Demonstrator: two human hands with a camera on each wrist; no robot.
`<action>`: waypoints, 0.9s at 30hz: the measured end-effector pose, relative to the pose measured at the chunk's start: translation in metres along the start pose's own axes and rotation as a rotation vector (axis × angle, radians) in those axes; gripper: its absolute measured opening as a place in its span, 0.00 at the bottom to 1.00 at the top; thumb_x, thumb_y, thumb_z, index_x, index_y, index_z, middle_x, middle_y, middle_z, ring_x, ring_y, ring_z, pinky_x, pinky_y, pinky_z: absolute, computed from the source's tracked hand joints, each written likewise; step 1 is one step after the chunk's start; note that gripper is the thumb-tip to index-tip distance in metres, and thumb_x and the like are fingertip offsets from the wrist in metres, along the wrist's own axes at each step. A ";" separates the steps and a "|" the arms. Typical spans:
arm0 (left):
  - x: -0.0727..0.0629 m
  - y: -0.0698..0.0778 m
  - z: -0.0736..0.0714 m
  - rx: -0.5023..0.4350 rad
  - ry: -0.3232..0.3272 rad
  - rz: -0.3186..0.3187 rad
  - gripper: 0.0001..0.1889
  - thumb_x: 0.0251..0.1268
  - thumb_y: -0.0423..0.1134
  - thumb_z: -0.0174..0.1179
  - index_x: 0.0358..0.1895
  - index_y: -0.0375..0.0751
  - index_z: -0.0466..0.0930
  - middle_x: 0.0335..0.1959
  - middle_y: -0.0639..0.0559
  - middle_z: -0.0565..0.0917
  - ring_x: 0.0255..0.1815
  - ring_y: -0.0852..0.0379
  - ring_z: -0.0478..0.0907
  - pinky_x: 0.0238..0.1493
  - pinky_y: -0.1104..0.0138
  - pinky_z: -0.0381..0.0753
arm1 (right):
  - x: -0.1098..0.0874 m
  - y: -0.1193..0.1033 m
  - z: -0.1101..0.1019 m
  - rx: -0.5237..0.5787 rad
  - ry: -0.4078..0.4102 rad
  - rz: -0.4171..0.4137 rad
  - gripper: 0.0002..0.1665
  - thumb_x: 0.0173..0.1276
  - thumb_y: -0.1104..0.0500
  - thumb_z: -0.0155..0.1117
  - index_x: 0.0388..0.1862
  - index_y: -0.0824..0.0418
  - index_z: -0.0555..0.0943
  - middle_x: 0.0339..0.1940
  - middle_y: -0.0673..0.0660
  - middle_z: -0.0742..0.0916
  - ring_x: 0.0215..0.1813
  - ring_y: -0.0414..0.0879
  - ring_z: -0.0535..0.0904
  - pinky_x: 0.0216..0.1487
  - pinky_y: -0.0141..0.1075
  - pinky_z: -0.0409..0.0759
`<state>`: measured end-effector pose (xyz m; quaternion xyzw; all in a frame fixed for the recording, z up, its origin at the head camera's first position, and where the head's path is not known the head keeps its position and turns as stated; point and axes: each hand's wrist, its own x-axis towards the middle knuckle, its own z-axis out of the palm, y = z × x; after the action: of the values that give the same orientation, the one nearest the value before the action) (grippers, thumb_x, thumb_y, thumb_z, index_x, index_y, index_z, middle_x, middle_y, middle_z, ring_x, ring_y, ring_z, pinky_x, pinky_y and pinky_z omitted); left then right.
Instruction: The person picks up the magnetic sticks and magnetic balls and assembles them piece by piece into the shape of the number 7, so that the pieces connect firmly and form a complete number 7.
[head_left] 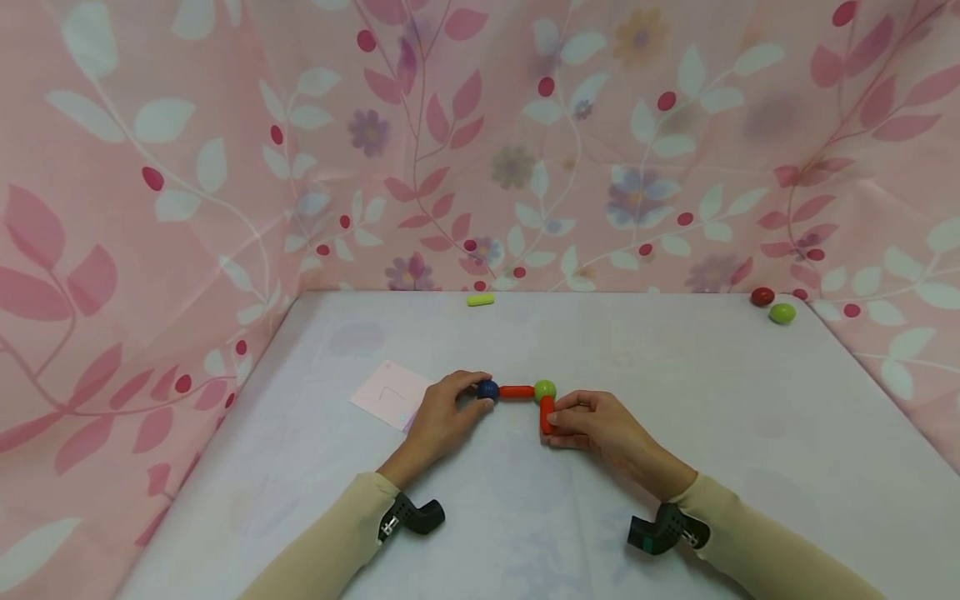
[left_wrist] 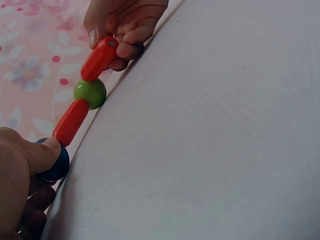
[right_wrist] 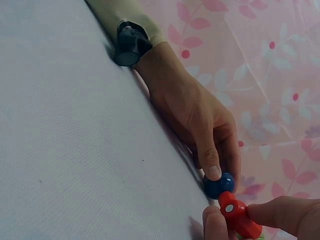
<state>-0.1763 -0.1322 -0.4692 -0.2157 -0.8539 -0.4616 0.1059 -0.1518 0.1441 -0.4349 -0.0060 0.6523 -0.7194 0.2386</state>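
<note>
A blue ball (head_left: 488, 391) is pinched between the thumb and fingers of my left hand (head_left: 447, 417). From it a red rod (head_left: 517, 392) runs right to a green ball (head_left: 545, 390). A second red rod (head_left: 546, 414) joins the green ball and points toward me, so the pieces form a corner. My right hand (head_left: 600, 425) pinches this second rod near its free end. In the left wrist view that rod's end (left_wrist: 111, 44) shows a small grey disc. The right wrist view shows the left thumb on the blue ball (right_wrist: 219, 186).
A pale pink card (head_left: 390, 392) with a thin line drawing lies beside my left hand, partly covered by it. A yellow-green rod (head_left: 481, 300) lies at the table's back edge. A red ball (head_left: 762, 297) and a green ball (head_left: 782, 313) sit at the back right corner.
</note>
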 end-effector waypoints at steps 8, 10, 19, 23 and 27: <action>-0.001 0.000 0.000 0.000 -0.003 -0.008 0.20 0.65 0.31 0.73 0.60 0.39 0.85 0.52 0.52 0.86 0.52 0.53 0.83 0.58 0.53 0.79 | 0.000 0.001 0.000 0.005 -0.005 0.005 0.20 0.74 0.66 0.68 0.56 0.78 0.73 0.46 0.69 0.87 0.45 0.58 0.89 0.51 0.45 0.85; -0.001 0.000 0.000 0.000 -0.006 -0.013 0.20 0.66 0.32 0.72 0.61 0.39 0.85 0.52 0.52 0.86 0.53 0.53 0.83 0.58 0.53 0.79 | 0.001 0.001 -0.001 0.003 -0.006 0.006 0.20 0.74 0.66 0.67 0.55 0.78 0.73 0.45 0.69 0.87 0.46 0.58 0.89 0.51 0.45 0.85; -0.001 0.001 0.000 -0.007 -0.012 -0.014 0.21 0.66 0.32 0.72 0.61 0.39 0.84 0.53 0.51 0.85 0.53 0.53 0.82 0.58 0.54 0.79 | 0.000 -0.001 0.000 -0.064 -0.001 -0.003 0.18 0.74 0.66 0.68 0.54 0.78 0.75 0.44 0.69 0.88 0.44 0.57 0.89 0.49 0.44 0.86; -0.002 0.002 -0.001 -0.003 -0.017 -0.018 0.21 0.67 0.32 0.72 0.62 0.40 0.84 0.54 0.52 0.85 0.54 0.53 0.82 0.59 0.54 0.79 | -0.001 -0.002 -0.001 -0.153 -0.008 -0.035 0.16 0.73 0.66 0.68 0.52 0.76 0.76 0.40 0.68 0.89 0.40 0.56 0.89 0.46 0.43 0.87; -0.002 0.003 -0.001 0.002 -0.023 -0.028 0.21 0.67 0.33 0.72 0.62 0.40 0.84 0.54 0.52 0.85 0.55 0.53 0.82 0.59 0.54 0.79 | -0.001 -0.001 -0.002 -0.224 -0.009 -0.064 0.15 0.74 0.65 0.68 0.51 0.75 0.77 0.38 0.67 0.89 0.37 0.56 0.88 0.43 0.43 0.87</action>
<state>-0.1732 -0.1325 -0.4673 -0.2088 -0.8585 -0.4597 0.0900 -0.1516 0.1462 -0.4336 -0.0566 0.7269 -0.6493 0.2165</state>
